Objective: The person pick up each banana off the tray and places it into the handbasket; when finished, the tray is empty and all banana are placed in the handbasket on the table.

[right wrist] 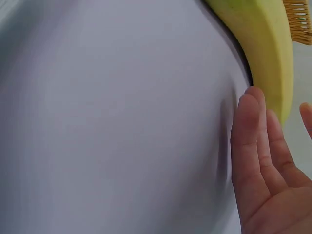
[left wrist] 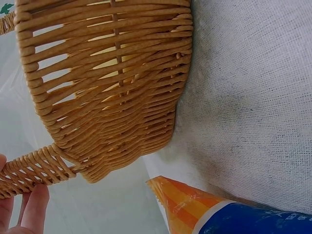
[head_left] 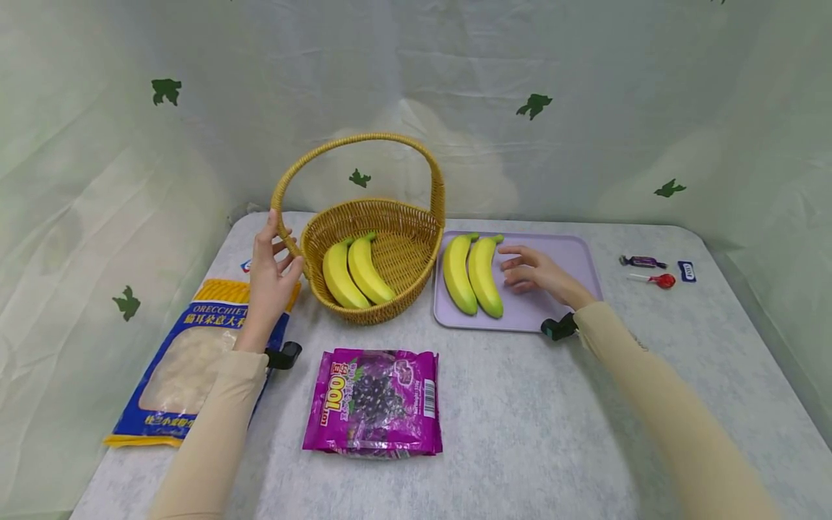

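At the back left stands a wicker basket (head_left: 383, 310) with two bananas (head_left: 341, 278) inside. My left hand (head_left: 269, 282) holds the lower left part of its arched handle (left wrist: 34, 168), with the thumb on one side and fingertips on the other in the left wrist view. To the right, a lilac tray (head_left: 520, 323) carries two more bananas (head_left: 484, 278) lying side by side. Over the tray is my right hand (head_left: 536, 274), its fingers extended toward the nearer banana (right wrist: 270, 58). Its fingertips come right up to that banana's side in the right wrist view, and nothing is in its grasp.
A blue and yellow pasta bag (head_left: 188, 361) lies under my left forearm. A purple grape candy bag (head_left: 373, 404) lies in front of the basket. At the right are a wrapped candy (head_left: 643, 261), a red lollipop (head_left: 664, 281) and a small blue packet (head_left: 686, 271). Pale cloth hangs behind the table.
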### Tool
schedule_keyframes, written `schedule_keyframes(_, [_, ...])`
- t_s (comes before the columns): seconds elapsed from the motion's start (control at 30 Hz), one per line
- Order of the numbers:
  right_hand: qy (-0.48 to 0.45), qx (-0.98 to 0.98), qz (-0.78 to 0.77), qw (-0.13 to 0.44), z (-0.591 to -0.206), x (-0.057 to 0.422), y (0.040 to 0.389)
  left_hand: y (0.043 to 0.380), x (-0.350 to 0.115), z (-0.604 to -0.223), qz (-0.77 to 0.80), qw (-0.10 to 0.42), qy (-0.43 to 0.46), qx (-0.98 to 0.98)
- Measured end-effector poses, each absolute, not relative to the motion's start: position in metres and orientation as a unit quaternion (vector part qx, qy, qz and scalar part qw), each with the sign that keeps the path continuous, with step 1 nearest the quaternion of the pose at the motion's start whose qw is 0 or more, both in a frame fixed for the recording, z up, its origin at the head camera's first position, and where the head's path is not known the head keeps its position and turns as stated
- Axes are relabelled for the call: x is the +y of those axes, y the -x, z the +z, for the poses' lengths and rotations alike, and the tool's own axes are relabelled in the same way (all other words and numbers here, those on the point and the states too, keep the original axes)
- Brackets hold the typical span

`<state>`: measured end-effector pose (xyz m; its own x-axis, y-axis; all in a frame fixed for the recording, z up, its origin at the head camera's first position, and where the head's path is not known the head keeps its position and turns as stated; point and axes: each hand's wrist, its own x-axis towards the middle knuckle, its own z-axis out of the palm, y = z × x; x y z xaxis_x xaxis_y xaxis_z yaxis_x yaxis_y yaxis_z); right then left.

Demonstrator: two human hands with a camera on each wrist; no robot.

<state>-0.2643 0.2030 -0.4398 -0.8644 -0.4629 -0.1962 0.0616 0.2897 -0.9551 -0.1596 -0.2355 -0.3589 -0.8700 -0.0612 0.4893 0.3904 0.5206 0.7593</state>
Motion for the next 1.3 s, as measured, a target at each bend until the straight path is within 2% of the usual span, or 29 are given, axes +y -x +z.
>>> schedule_keyframes(0.37, [0.166, 0.799, -0.522, 0.248, -0.436, 0.183, 0.265, 0.160, -0.236, -0.360, -0.476, 0.240, 0.100, -0.840])
schedule_keyframes(0.73, [0.184, 0.864, -0.415, 0.217, -0.428, 0.159, 0.261, 0.161, -0.236, -0.361, -0.475, 0.244, 0.097, -0.840])
schedule_keyframes(1.03, [0.157, 0.869, -0.423, 0.201, -0.423, 0.159, 0.255, 0.160, -0.236, -0.362, -0.473, 0.247, 0.099, -0.840])
schedule_keyframes(1.3, [0.171, 0.850, -0.459, 0.194, -0.408, 0.164, 0.249, 0.160, -0.236, -0.361, -0.474, 0.247, 0.101, -0.839])
